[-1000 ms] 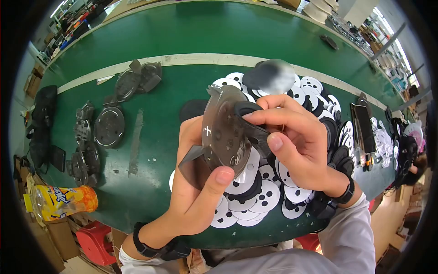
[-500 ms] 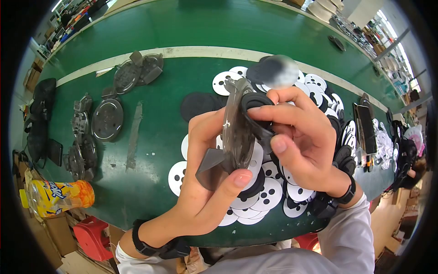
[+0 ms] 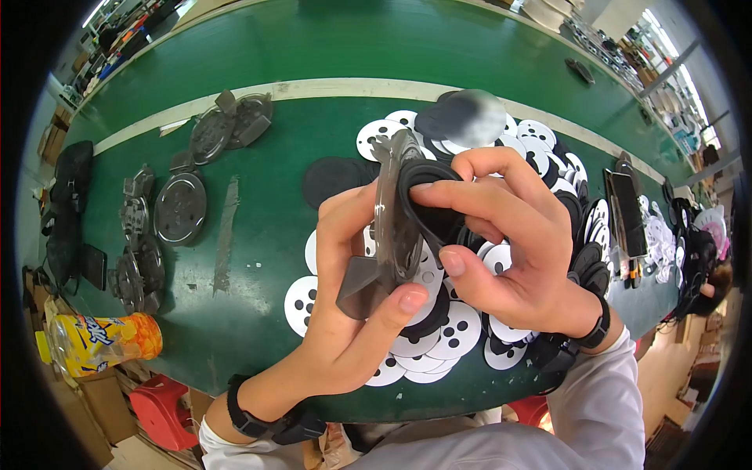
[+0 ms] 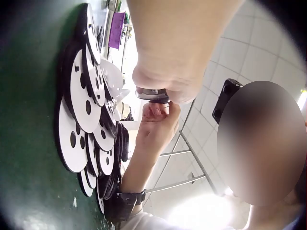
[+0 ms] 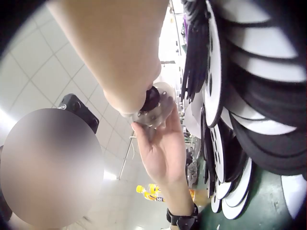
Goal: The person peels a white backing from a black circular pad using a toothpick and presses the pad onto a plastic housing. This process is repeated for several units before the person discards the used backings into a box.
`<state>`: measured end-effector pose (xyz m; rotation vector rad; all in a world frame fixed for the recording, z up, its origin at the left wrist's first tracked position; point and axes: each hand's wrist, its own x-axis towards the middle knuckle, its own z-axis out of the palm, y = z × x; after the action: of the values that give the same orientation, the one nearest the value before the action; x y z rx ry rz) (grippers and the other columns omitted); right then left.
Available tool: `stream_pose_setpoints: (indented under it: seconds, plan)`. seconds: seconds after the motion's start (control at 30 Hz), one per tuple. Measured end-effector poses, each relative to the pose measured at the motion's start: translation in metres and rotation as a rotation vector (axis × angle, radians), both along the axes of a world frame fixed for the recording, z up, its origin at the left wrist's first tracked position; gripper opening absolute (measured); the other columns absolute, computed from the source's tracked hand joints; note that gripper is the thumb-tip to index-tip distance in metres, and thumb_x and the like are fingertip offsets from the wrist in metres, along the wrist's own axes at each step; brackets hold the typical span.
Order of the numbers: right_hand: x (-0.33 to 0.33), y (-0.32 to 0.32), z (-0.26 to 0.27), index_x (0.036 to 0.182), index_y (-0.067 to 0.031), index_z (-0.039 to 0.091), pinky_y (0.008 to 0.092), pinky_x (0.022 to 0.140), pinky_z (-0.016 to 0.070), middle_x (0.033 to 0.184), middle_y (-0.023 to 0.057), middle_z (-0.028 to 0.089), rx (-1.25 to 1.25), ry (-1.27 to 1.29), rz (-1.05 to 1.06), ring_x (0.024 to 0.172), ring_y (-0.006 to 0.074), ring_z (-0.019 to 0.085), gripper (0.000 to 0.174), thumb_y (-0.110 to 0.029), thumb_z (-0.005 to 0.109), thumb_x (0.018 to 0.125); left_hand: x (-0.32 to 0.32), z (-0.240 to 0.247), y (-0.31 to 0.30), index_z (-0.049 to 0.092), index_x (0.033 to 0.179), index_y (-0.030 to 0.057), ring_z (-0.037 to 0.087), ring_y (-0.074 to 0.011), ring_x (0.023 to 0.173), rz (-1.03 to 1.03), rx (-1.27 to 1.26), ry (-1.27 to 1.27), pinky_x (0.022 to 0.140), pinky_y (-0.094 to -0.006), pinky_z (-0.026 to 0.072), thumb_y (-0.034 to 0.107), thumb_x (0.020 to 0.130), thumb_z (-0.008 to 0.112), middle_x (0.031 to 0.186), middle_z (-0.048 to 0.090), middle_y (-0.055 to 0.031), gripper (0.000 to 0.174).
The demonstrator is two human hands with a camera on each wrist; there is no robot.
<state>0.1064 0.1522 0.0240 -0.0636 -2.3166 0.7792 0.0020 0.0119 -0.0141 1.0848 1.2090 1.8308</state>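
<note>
My left hand [image 3: 345, 313] grips a round, see-through smoky-grey plastic cover [image 3: 388, 227] with a projecting flap, tilted nearly edge-on in the head view. Thumb and fingers wrap its rim. Against the side facing right, my right hand [image 3: 517, 243] holds a bent black round pad [image 3: 439, 223], its index fingertip pressing inside the curled edge. From the right wrist, the dark pad [image 5: 151, 98] overlaps the clear cover [image 5: 157, 115], which lies across the left palm. Part of the pad is hidden behind the right fingers.
Below and behind the hands lies a pile of white-faced discs with holes [image 3: 454, 329] and black discs [image 3: 333, 180]. Several similar grey covers [image 3: 180, 207] lie on the left. A yellow-labelled bottle [image 3: 102, 341] lies on its side at the left edge; dark flat objects [image 3: 627, 215] lie at right.
The cover has turned from facing the head camera to nearly edge-on. My right hand has brought the pad close against its face, bending it more. Both hands have shifted slightly.
</note>
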Motion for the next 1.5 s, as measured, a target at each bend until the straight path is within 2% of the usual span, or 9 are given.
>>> stream_pose_setpoints:
  seconds: [0.43,0.5,0.6,0.73,0.87,1.0,1.17,1.3,1.5]
  plan:
    - [-0.003,0.010,-0.001,0.098,-0.0016,0.061,0.0174,0.053,0.0319,0.084,0.0057,0.045,0.048,-0.015,0.030,0.062,0.0054,0.039,0.029,0.004,0.061,0.070,-0.009,0.008,0.000,0.039,0.120,-0.0024,0.050,-0.0164,0.105,0.070,0.022,-0.396,0.092,-0.0304,0.0396,0.000,0.080,0.056,0.113,0.052,-0.0111,0.044]
    - [-0.002,0.009,-0.007,0.098,-0.0032,0.058,0.0164,0.054,0.0314,0.075,-0.0010,0.044,-0.142,-0.092,-0.029,0.065,0.0029,0.038,0.028,0.005,0.062,0.072,-0.012,0.010,0.000,0.041,0.119,-0.0027,0.051,-0.0166,0.105,0.083,0.015,-0.433,0.092,-0.0309,0.0396,-0.001,0.079,0.056,0.112,0.052,-0.0118,0.043]
    - [-0.009,0.007,-0.006,0.076,-0.0036,0.053,0.0185,0.046,0.0232,0.062,-0.0066,0.036,-0.890,-0.128,0.073,0.053,0.0012,0.029,0.017,-0.008,0.069,0.076,-0.019,0.010,0.000,0.042,0.119,-0.0027,0.051,-0.0177,0.106,0.065,0.025,-0.485,0.093,-0.0320,0.0401,-0.001,0.077,0.057,0.113,0.052,-0.0125,0.045]
    - [-0.003,0.022,-0.007,0.073,-0.0026,0.053,0.0179,0.044,0.0222,0.057,-0.0079,0.037,-0.936,-0.451,0.289,0.050,0.0009,0.028,0.021,-0.017,0.065,0.082,-0.030,0.016,0.006,0.040,0.122,-0.0021,0.051,-0.0204,0.106,0.128,-0.022,-0.299,0.092,-0.0338,0.0419,0.004,0.079,0.057,0.115,0.050,-0.0134,0.048]
    - [-0.011,0.048,-0.010,0.084,-0.0021,0.056,0.0190,0.042,0.0217,0.060,-0.0048,0.047,-1.219,-0.172,0.149,0.047,0.0019,0.028,0.025,-0.026,0.062,0.083,-0.048,0.011,0.001,0.035,0.130,0.0020,0.045,-0.0219,0.108,0.350,-0.058,-0.270,0.090,-0.0379,0.0416,0.028,0.086,0.047,0.117,0.045,-0.0116,0.052]
    - [-0.010,0.064,-0.011,0.094,0.0013,0.057,0.0176,0.043,0.0255,0.071,0.0012,0.055,-1.241,-0.294,0.129,0.047,0.0023,0.033,0.032,-0.027,0.063,0.082,-0.051,0.011,0.000,0.039,0.126,0.0030,0.048,-0.0162,0.101,0.464,-0.110,-0.193,0.083,-0.0312,0.0405,0.023,0.086,0.047,0.107,0.048,-0.0058,0.046]
    - [-0.008,0.067,-0.024,0.091,-0.0031,0.064,0.0320,0.054,0.0448,0.080,0.0099,0.059,0.231,-0.328,-0.321,0.061,0.0194,0.058,0.024,-0.019,0.066,0.074,-0.051,0.006,0.000,0.048,0.114,0.0025,0.049,-0.0124,0.091,0.421,-0.143,-0.151,0.078,-0.0287,0.0405,0.015,0.084,0.049,0.097,0.049,-0.0027,0.032]
    - [-0.001,0.073,-0.030,0.087,-0.0068,0.066,0.0335,0.061,0.0476,0.084,0.0081,0.059,0.431,-0.486,-0.554,0.073,0.0234,0.060,0.019,-0.019,0.066,0.072,-0.051,0.004,0.001,0.050,0.108,0.0021,0.050,-0.0109,0.088,0.396,-0.141,-0.086,0.077,-0.0274,0.0407,0.010,0.085,0.049,0.093,0.050,-0.0021,0.024]
    - [0.002,0.078,-0.031,0.084,-0.0093,0.067,0.0324,0.059,0.0471,0.079,0.0057,0.057,0.484,-0.413,-0.462,0.075,0.0220,0.059,0.018,-0.020,0.068,0.070,-0.047,0.002,0.004,0.053,0.101,0.0013,0.050,-0.0102,0.082,0.398,-0.153,-0.017,0.071,-0.0238,0.0409,0.006,0.085,0.049,0.087,0.052,-0.0014,0.017]
